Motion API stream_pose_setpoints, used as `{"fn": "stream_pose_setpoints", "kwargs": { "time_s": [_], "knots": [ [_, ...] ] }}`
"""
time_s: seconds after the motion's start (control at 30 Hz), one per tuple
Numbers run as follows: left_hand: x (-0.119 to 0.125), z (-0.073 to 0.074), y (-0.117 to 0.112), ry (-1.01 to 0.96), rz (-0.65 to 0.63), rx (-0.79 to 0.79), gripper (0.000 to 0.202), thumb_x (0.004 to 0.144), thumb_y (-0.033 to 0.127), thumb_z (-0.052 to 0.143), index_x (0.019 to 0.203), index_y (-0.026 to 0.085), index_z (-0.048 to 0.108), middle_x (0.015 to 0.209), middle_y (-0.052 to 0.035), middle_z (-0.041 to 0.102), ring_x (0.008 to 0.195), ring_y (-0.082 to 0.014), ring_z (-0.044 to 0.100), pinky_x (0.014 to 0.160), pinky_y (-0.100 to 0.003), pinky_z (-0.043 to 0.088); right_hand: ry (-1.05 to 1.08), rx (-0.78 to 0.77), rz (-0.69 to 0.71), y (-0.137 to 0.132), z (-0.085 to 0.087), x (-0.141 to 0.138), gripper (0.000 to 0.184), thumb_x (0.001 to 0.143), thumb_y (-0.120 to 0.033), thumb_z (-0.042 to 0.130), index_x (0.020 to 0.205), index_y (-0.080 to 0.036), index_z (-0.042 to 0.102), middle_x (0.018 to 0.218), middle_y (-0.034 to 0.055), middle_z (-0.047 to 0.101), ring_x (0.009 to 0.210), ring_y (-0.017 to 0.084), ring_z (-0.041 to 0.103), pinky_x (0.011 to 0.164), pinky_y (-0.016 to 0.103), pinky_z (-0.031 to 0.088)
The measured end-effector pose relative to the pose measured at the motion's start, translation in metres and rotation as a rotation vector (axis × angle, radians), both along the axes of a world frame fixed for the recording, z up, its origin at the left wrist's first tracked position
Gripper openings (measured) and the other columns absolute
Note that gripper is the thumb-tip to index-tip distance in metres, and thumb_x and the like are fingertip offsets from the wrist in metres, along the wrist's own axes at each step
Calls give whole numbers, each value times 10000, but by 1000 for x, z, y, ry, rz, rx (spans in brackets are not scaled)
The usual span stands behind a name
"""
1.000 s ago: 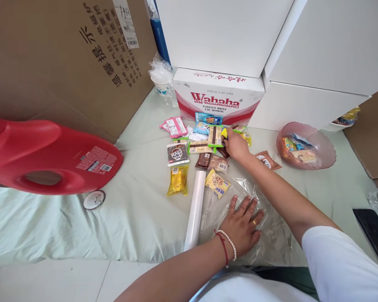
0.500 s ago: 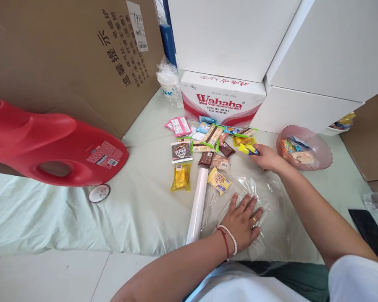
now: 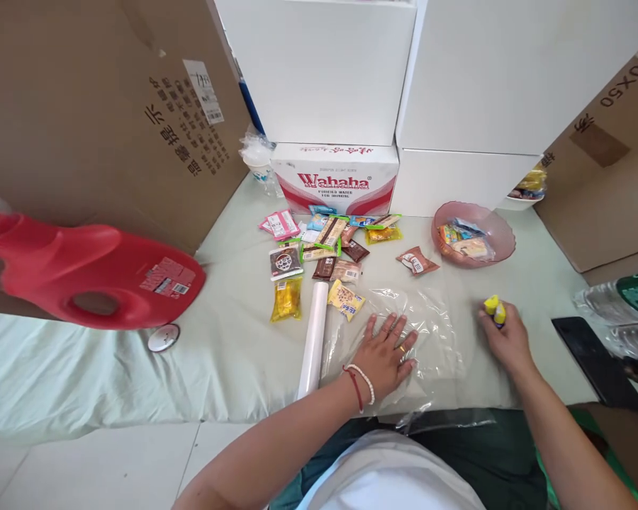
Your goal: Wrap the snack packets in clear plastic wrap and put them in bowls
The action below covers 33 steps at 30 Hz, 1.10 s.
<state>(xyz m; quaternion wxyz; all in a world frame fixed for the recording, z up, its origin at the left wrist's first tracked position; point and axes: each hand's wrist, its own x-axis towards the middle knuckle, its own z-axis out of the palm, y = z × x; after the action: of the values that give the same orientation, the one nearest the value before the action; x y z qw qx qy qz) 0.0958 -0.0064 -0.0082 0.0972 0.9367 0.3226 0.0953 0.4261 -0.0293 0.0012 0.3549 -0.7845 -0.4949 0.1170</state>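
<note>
My left hand (image 3: 385, 354) lies flat with its fingers spread on a sheet of clear plastic wrap (image 3: 430, 319), pulled out from a white roll (image 3: 313, 338) at its left. My right hand (image 3: 505, 338) is closed around a small yellow and blue snack packet (image 3: 494, 309), held just right of the sheet's edge. Beyond the sheet lies a pile of several snack packets (image 3: 324, 248), with a brown packet (image 3: 415, 261) apart to the right.
A pink bowl (image 3: 497, 230) with snacks stands at the back right. A Wahaha carton (image 3: 334, 177) and white boxes (image 3: 319, 64) line the back, cardboard on both sides. A red jug (image 3: 85, 273) lies at the left; a black phone (image 3: 590, 358) and bottles at the right.
My right hand has picked the yellow and blue packet out of the pile and carried it back and to the right of the wrap. My left hand stays flat on the sheet.
</note>
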Motion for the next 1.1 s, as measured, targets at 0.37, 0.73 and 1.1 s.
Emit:
{"fn": "stream_pose_setpoints", "kwargs": {
  "time_s": [0.37,0.73,1.1],
  "knots": [
    [2,2,-1,29,5,-30,609,1088,565,311,1626,293,398,1740,-108,329,1612,-330,269,1287,-654,140,65,-141,232,28,67,-56,330,907,-675,559,927,-348,517,733,26,650,682,295,650,669,447,536],
    [1,-1,-1,-7,-7,-48,627,1089,577,280,1641,295,374,1751,-103,303,1626,-335,238,1297,-663,112,-203,-429,564,4,8,-88,205,983,-370,505,1076,-209,591,1058,108,709,954,265,682,781,333,461],
    [-7,7,15,-115,-10,-269,655,1068,548,398,1653,258,344,1773,-119,231,1635,-259,234,1313,-596,188,-196,-430,576,2,5,-82,215,988,-335,532,1147,-214,612,1148,100,698,1043,260,673,835,330,461]
  ]
}}
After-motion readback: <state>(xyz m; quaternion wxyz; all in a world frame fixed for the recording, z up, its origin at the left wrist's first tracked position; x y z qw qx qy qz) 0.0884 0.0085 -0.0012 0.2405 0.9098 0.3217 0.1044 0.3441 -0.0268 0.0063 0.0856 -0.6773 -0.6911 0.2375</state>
